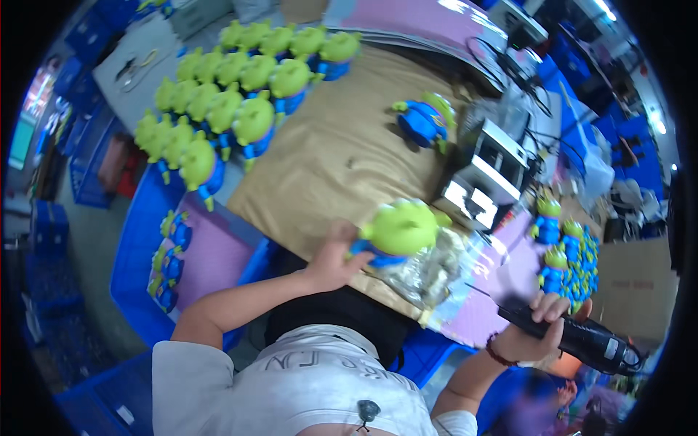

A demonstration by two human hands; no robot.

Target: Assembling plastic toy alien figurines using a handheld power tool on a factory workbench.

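Note:
My left hand (336, 261) is closed around the blue body of an alien toy figure (403, 229) with a big lime-green head. The figure is held above the near right part of a tan cloth (313, 152), close to a crumpled clear plastic bag (429, 280). My right hand (534, 330) grips a black tube-shaped handheld tool (600, 345), well to the right of the figure. Its narrower end points left and is blurred. Another alien figure (425, 122) lies on the cloth at the far right.
Rows of alien figures (233, 105) stand at the far left. More lie in a blue bin (134, 269), and several stand at the right (556, 232) by a cardboard box (640, 287). A silver and black boxy device (491, 171) and cables border the cloth's right side.

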